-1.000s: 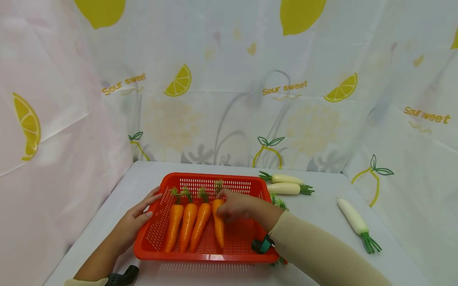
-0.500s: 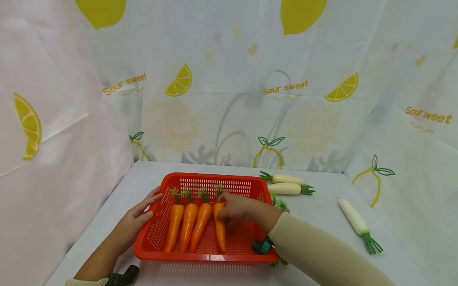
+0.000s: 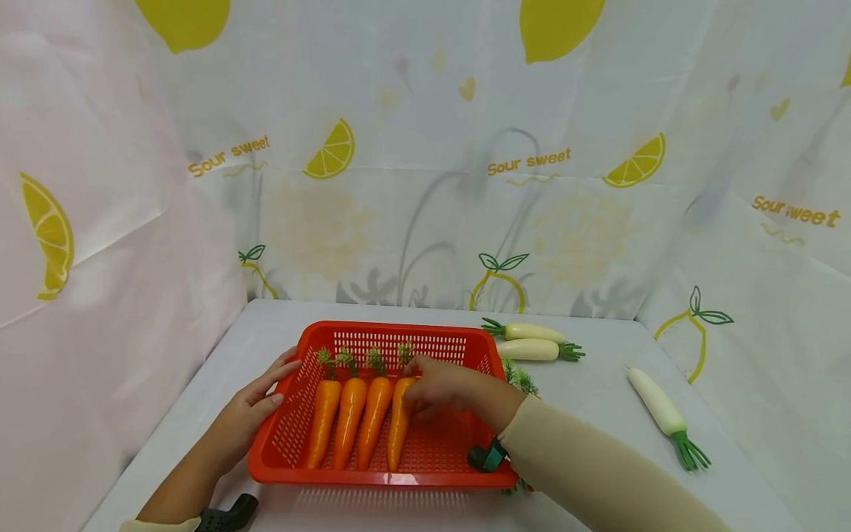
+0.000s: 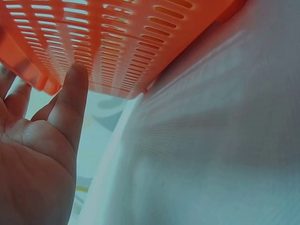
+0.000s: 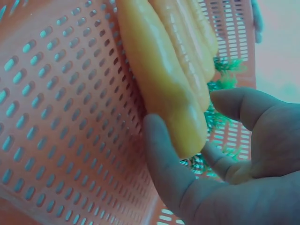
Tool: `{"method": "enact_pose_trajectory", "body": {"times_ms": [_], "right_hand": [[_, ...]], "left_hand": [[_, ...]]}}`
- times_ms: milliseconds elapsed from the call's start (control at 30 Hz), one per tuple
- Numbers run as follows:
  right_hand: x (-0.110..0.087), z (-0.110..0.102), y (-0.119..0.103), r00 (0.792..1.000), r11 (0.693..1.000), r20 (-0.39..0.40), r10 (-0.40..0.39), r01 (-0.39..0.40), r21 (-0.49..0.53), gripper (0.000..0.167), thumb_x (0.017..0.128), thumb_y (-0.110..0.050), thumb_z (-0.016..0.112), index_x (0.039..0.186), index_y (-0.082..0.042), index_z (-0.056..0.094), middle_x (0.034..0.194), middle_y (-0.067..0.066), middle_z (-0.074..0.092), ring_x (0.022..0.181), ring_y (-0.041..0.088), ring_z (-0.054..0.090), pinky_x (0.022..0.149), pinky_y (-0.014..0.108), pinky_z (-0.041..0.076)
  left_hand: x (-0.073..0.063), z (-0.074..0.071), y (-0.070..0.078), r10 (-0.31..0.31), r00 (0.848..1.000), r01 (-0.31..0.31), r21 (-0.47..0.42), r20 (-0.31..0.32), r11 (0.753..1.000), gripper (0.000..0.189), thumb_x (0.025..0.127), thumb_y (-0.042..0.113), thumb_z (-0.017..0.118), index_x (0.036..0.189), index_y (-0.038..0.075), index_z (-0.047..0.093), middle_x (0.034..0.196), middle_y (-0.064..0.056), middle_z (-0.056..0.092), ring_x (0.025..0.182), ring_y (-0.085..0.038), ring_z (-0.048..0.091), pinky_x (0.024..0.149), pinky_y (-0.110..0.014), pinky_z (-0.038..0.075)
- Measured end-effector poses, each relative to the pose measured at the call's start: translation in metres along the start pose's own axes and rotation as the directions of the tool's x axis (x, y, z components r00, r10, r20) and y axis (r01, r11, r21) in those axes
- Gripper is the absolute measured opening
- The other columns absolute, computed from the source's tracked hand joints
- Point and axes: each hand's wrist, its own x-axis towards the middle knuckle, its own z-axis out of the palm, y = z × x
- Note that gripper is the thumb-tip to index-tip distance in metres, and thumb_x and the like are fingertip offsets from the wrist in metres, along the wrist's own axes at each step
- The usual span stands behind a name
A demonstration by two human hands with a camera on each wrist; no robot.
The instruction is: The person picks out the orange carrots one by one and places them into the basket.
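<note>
Fingers [image 3: 262, 383] of the left hand [image 3: 244, 420] lie spread at the left rim of a red plastic basket [image 3: 385, 479]; from the left wrist, the thumb reaches up at its slotted outer wall. A dark device [image 3: 229, 513] sits on that wrist.

Inside the basket, four orange carrots lie side by side, leafy tops toward the back and tips toward the wearer: first carrot [image 3: 323, 421], second carrot [image 3: 350, 421], third carrot [image 3: 375, 421], then fourth carrot [image 3: 399, 432], the last just beside the third.

The right hand [image 3: 439, 386] reaches in from the right, thumb and fingers curved round the thick upper end of the fourth carrot; how firmly they press, I cannot tell. A beige sleeve [image 3: 598, 473] covers the forearm, which crosses the right rim.

Green leaves [image 3: 520, 378] show outside the basket's right side. Behind them, two white radishes lie together, the back radish [image 3: 535, 333] with greens leftward, the front radish [image 3: 530, 351] with greens rightward. Farthest right, a lone radish [image 3: 654, 403] lies slanted on the white table [image 3: 598, 391].
</note>
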Motion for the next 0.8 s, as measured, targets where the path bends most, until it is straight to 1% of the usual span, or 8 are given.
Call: {"method": "enact_pose_trajectory", "body": {"times_ms": [167,267,433,600,667,800], "right_hand": [[-0.001,-0.001,-0.002,0.998,0.996,-0.064,-0.028,0.022,-0.085,0.047,0.092,-0.013,0.078,0.133,-0.008,0.054,0.114,0.013,0.061,0.098,0.029,0.066,0.079,0.047,0.065],[-0.004,-0.004,-0.006,0.995,0.994,-0.089,-0.037,0.028,-0.105,0.052,0.092,-0.016,0.078,0.137,-0.010,0.052,0.119,0.013,0.059,0.100,0.029,0.065,0.078,0.047,0.065],[-0.014,-0.013,-0.011,0.996,0.996,-0.063,-0.065,0.060,-0.070,0.063,0.092,-0.016,0.078,0.145,-0.011,0.044,0.123,0.015,0.057,0.103,0.033,0.066,0.078,0.046,0.065],[-0.023,-0.022,-0.013,0.994,0.994,-0.047,-0.099,0.096,-0.047,0.064,0.094,-0.018,0.078,0.148,-0.011,0.044,0.118,0.014,0.063,0.108,0.037,0.066,0.080,0.044,0.064],[-0.028,-0.026,-0.014,0.992,0.993,-0.052,-0.117,0.115,-0.037,0.065,0.094,-0.019,0.078,0.149,-0.011,0.044,0.119,0.015,0.064,0.110,0.038,0.066,0.081,0.043,0.064],[-0.038,-0.032,-0.015,0.985,0.986,-0.055,-0.166,0.166,0.002,0.067,0.093,-0.020,0.078,0.150,-0.009,0.043,0.125,0.018,0.061,0.112,0.041,0.066,0.085,0.044,0.063]], "left_hand": [[-0.002,0.000,-0.001,0.005,1.000,-0.005,-0.013,0.013,1.000,0.052,0.111,0.013,0.042,0.161,0.002,0.035,0.177,0.003,0.012,0.138,0.017,0.040,0.095,-0.025,0.056],[-0.002,0.001,-0.001,0.006,1.000,-0.006,-0.012,0.016,1.000,0.052,0.111,0.013,0.041,0.161,0.001,0.034,0.177,0.001,0.010,0.138,0.017,0.039,0.095,-0.025,0.056],[-0.002,0.001,0.000,0.007,1.000,-0.007,0.005,0.011,1.000,0.052,0.112,0.014,0.042,0.162,0.003,0.035,0.177,0.001,0.010,0.138,0.018,0.038,0.095,-0.024,0.056],[-0.002,0.001,0.001,0.008,1.000,-0.008,0.020,0.001,1.000,0.051,0.112,0.014,0.042,0.162,0.005,0.036,0.177,0.003,0.012,0.138,0.019,0.038,0.094,-0.025,0.057],[-0.001,0.001,0.001,0.009,1.000,-0.009,0.023,-0.002,1.000,0.051,0.111,0.014,0.042,0.162,0.005,0.036,0.177,0.003,0.012,0.138,0.019,0.037,0.094,-0.025,0.057],[0.000,0.000,0.001,0.003,1.000,-0.003,0.026,-0.004,1.000,0.052,0.111,0.015,0.043,0.162,0.005,0.036,0.177,0.003,0.012,0.137,0.019,0.038,0.094,-0.026,0.058]]}}
